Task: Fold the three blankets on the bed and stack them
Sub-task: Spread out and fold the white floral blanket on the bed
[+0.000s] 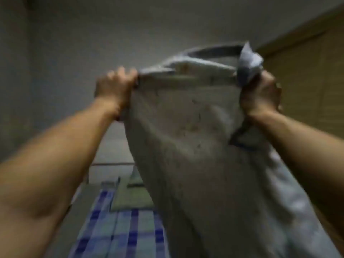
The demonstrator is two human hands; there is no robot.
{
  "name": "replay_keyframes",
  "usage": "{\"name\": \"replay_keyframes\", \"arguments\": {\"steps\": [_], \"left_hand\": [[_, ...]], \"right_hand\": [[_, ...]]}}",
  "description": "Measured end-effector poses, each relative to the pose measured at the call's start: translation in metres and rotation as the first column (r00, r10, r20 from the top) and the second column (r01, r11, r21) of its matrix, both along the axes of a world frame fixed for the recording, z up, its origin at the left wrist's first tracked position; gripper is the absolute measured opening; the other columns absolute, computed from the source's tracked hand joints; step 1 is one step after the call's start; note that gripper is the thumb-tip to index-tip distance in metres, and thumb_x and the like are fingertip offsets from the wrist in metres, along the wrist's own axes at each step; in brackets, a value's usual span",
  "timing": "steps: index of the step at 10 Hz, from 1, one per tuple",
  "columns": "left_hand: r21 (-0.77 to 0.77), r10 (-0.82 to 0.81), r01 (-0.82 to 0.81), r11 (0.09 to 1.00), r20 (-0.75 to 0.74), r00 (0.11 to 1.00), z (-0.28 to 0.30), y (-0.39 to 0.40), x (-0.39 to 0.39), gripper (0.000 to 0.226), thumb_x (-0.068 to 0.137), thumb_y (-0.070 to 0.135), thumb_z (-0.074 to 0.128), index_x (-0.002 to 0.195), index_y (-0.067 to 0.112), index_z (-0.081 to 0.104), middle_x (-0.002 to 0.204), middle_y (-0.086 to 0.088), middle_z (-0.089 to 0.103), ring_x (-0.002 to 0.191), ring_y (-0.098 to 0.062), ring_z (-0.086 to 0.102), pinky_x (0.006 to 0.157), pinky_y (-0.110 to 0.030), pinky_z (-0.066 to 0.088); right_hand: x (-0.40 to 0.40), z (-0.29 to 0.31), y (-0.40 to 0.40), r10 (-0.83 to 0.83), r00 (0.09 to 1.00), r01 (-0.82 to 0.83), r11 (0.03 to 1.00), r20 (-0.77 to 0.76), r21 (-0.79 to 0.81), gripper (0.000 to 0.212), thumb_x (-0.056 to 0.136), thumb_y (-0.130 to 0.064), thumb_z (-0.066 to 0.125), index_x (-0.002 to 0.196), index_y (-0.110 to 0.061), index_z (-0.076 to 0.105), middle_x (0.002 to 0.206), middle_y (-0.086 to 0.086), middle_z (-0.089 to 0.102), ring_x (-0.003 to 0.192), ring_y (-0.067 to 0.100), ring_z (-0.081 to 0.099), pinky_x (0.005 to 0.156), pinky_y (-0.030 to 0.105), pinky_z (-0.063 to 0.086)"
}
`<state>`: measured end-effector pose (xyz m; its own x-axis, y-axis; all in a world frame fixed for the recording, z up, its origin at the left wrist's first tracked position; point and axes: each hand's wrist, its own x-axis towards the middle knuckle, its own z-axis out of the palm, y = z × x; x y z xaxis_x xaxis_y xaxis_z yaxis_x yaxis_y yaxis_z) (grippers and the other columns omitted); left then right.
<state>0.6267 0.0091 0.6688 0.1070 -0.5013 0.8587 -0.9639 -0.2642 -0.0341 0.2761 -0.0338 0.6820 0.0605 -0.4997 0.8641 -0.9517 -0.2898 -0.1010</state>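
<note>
A pale grey blanket hangs in the air in front of me, stretched between both raised hands. My left hand grips its upper left corner. At the upper right corner my right hand grips a bunched, bluish-white part of the edge. The cloth drops down to the bottom right of the view and hides much of the bed. The picture is blurred.
Below lies the bed with a blue and white checked sheet. A green folded cloth rests on it further back. A grey wall is ahead and a wooden door or wardrobe stands at the right.
</note>
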Motion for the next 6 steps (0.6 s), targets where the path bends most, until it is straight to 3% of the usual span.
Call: {"name": "replay_keyframes", "arguments": {"steps": [1, 2, 3, 4, 5, 6], "left_hand": [[-0.490, 0.010, -0.015, 0.871, -0.014, 1.000, 0.202, 0.073, 0.019, 0.038, 0.102, 0.044, 0.028, 0.111, 0.016, 0.052, 0.112, -0.024, 0.057, 0.102, -0.045, 0.058, 0.081, -0.051, 0.046], [-0.470, 0.155, -0.085, 0.879, 0.113, 0.981, 0.249, 0.127, 0.024, 0.029, 0.102, 0.037, 0.033, 0.114, 0.017, 0.051, 0.113, -0.026, 0.055, 0.104, -0.048, 0.058, 0.083, -0.051, 0.046], [-0.307, 0.278, -0.203, 0.930, 0.226, 0.934, 0.222, 0.150, 0.019, 0.027, 0.098, 0.028, 0.042, 0.120, 0.018, 0.055, 0.115, -0.023, 0.058, 0.107, -0.047, 0.061, 0.086, -0.052, 0.049], [-0.206, 0.320, -0.274, 0.939, 0.242, 0.916, 0.168, 0.158, 0.022, 0.030, 0.097, 0.023, 0.046, 0.123, 0.015, 0.058, 0.116, -0.022, 0.064, 0.105, -0.045, 0.064, 0.078, -0.045, 0.048], [-0.215, 0.272, -0.211, 0.954, 0.318, 0.908, 0.076, 0.181, 0.017, 0.025, 0.096, 0.020, 0.047, 0.116, 0.010, 0.058, 0.111, -0.023, 0.064, 0.096, -0.046, 0.065, 0.070, -0.050, 0.050], [-0.170, 0.202, -0.147, 0.974, 0.374, 0.905, -0.059, 0.219, 0.007, 0.015, 0.092, 0.016, 0.050, 0.102, 0.010, 0.060, 0.096, -0.022, 0.063, 0.078, -0.044, 0.064, 0.056, -0.047, 0.046]], "right_hand": [[0.000, 0.127, 0.016, 0.171, 0.969, -0.075, 0.890, 0.176, -0.449, 0.020, 0.098, -0.022, 0.035, 0.110, -0.014, 0.049, 0.109, 0.023, 0.058, 0.099, 0.048, 0.059, 0.081, 0.053, 0.049], [-0.011, 0.194, 0.045, 0.004, 0.995, 0.055, 0.828, 0.103, -0.558, 0.020, 0.091, -0.025, 0.049, 0.104, -0.011, 0.045, 0.098, 0.024, 0.057, 0.089, 0.051, 0.059, 0.078, 0.060, 0.049], [-0.015, 0.168, 0.055, -0.097, 0.985, 0.005, 0.846, -0.143, -0.534, 0.019, 0.089, -0.005, 0.050, 0.102, 0.006, 0.058, 0.097, 0.030, 0.055, 0.086, 0.052, 0.060, 0.077, 0.060, 0.049], [-0.010, 0.107, 0.065, -0.041, 0.973, -0.079, 0.865, -0.226, -0.496, 0.023, 0.092, -0.002, 0.048, 0.106, 0.007, 0.063, 0.102, 0.033, 0.061, 0.078, 0.050, 0.063, 0.070, 0.055, 0.050], [-0.019, 0.018, 0.082, 0.088, 0.960, -0.166, 0.943, -0.266, -0.288, 0.023, 0.090, -0.007, 0.050, 0.106, 0.002, 0.064, 0.092, 0.029, 0.063, 0.067, 0.045, 0.064, 0.060, 0.047, 0.052], [-0.057, -0.101, 0.109, 0.184, 0.949, -0.150, 0.977, -0.256, 0.149, 0.025, 0.091, -0.022, 0.057, 0.110, -0.007, 0.064, 0.096, 0.020, 0.067, 0.076, 0.036, 0.064, 0.065, 0.037, 0.047]]}}
